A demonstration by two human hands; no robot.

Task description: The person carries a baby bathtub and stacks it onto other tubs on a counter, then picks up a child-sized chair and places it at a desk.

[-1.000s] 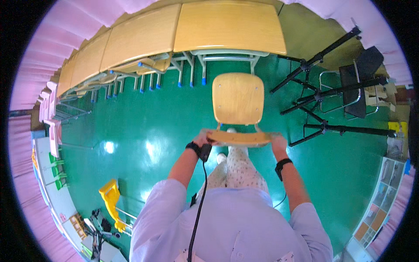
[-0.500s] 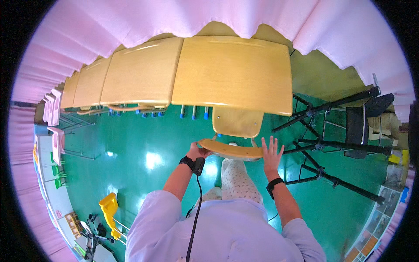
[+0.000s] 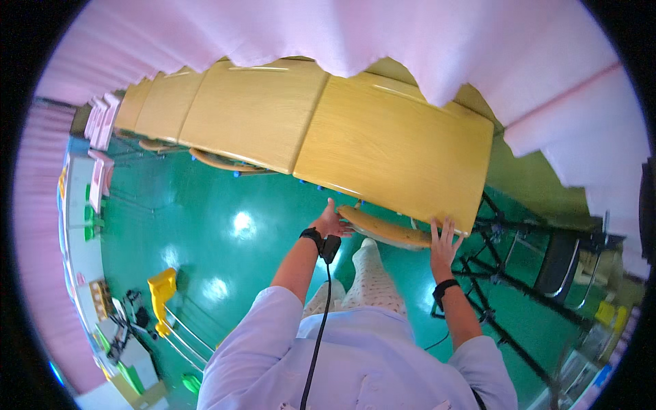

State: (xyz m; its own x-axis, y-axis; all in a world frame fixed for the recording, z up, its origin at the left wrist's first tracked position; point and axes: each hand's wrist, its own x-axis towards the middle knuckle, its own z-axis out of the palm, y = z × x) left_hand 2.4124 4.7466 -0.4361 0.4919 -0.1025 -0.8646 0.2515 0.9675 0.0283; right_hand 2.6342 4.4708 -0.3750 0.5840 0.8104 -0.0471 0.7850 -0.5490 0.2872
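Note:
A wooden chair (image 3: 386, 229) stands at the near edge of a wooden desk (image 3: 396, 147); its curved backrest shows, while the seat is hidden beneath the desktop. My left hand (image 3: 331, 223) is at the backrest's left end, fingers stretched out; whether it touches the wood I cannot tell. At the opposite end, my right hand (image 3: 444, 249) has its fingers spread, their tips over the desk's near edge close to its right corner. Neither hand grips anything.
More desks (image 3: 249, 113) continue leftward in a row, with chairs (image 3: 222, 160) tucked in. Pink curtains (image 3: 287, 27) hang behind. Black metal stands (image 3: 488, 273) and a dark chair (image 3: 557, 266) are on the right. A yellow chair (image 3: 162, 290) stands at lower left on the green floor (image 3: 205, 225).
The chair has slid in under the desk, hiding its seat. My left hand has come off its grip on the backrest and opened. The view has turned, tilting the desk row.

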